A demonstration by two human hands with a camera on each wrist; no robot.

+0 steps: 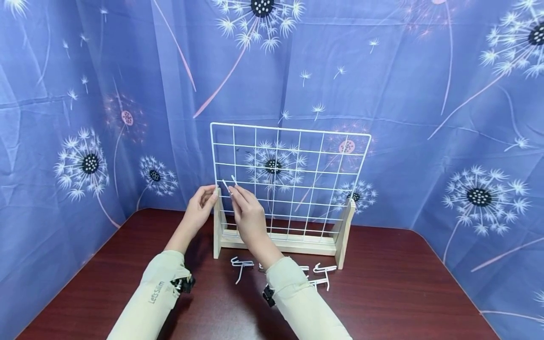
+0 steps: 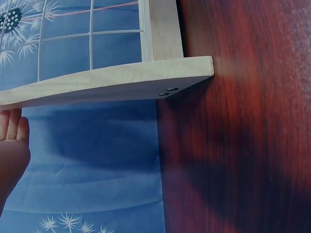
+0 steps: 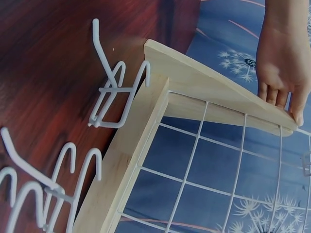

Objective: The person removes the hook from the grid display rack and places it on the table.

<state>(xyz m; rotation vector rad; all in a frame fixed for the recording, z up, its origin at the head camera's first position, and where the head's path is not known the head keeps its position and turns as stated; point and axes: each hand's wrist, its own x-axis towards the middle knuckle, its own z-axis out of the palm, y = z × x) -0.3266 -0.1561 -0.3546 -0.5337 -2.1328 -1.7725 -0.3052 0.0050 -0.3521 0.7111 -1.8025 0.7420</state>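
Note:
A white wire grid panel (image 1: pixel 288 172) stands upright in a pale wooden stand (image 1: pixel 345 231). My left hand (image 1: pixel 201 203) grips the top of the stand's left side piece, next to the grid's left edge; the right wrist view shows its thumb and fingers on either side of the wood. A white metal hook (image 1: pixel 225 186) is pinched in my right hand (image 1: pixel 250 215), its prongs pointing up in front of the grid's left columns. Whether the hook touches the wires cannot be told. In the left wrist view only part of my left hand (image 2: pixel 14 145) shows.
Several loose white hooks (image 3: pixel 114 90) lie on the dark red-brown table (image 1: pixel 395 283) in front of the stand, some partly hidden by my right forearm. A blue curtain (image 1: pixel 408 85) with dandelion prints hangs behind the table and at both sides.

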